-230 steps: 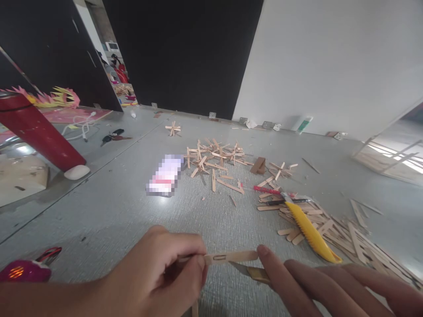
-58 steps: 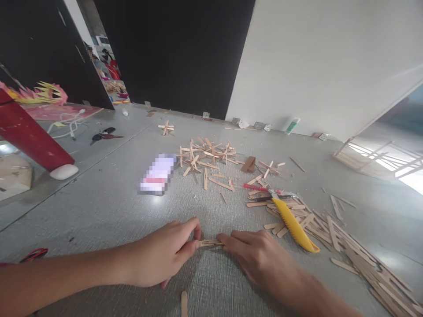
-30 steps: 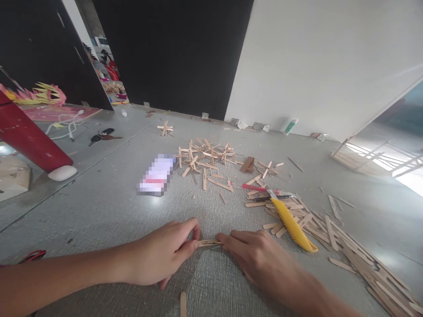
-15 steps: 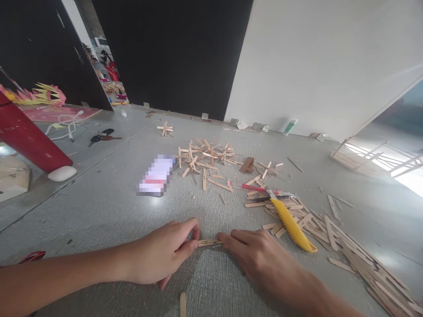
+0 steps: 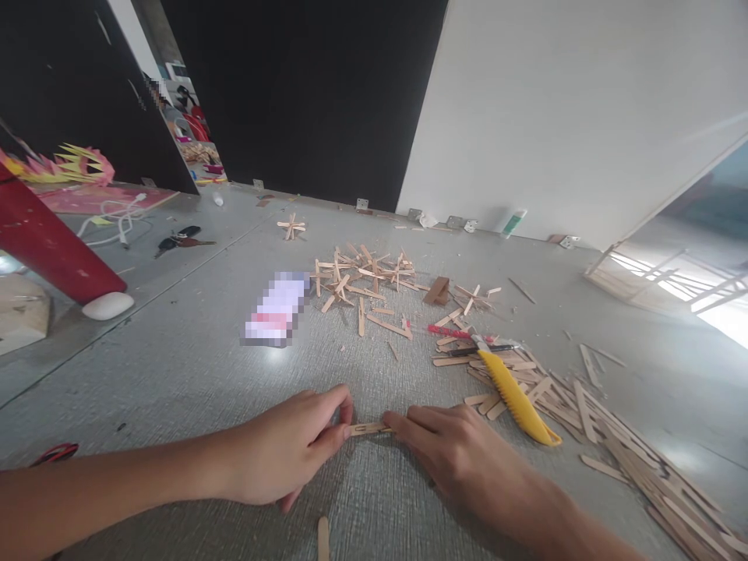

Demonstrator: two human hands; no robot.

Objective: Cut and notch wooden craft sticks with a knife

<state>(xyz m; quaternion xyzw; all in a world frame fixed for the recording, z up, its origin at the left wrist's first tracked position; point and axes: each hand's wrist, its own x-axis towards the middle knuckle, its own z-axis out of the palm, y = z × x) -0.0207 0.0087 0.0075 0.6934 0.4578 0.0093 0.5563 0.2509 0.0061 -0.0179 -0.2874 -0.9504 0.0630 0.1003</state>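
Your right hand (image 5: 456, 452) has drawn in its spread fingers; fingertips on one end of the marked stick (image 5: 367, 429), can't tell if pinching. Your left hand (image 5: 292, 450) pinches the other end. Yellow-handled tool (image 5: 517, 396) right of grip, loose stick (image 5: 323, 538) nearer you.

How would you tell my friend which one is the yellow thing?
On the grey surface, find the long heap of flat wooden sticks, off to the right. Across its far end lies a chunky yellow handle with ridges along one edge. The slim red thing and black thing beside it aren't yellow.
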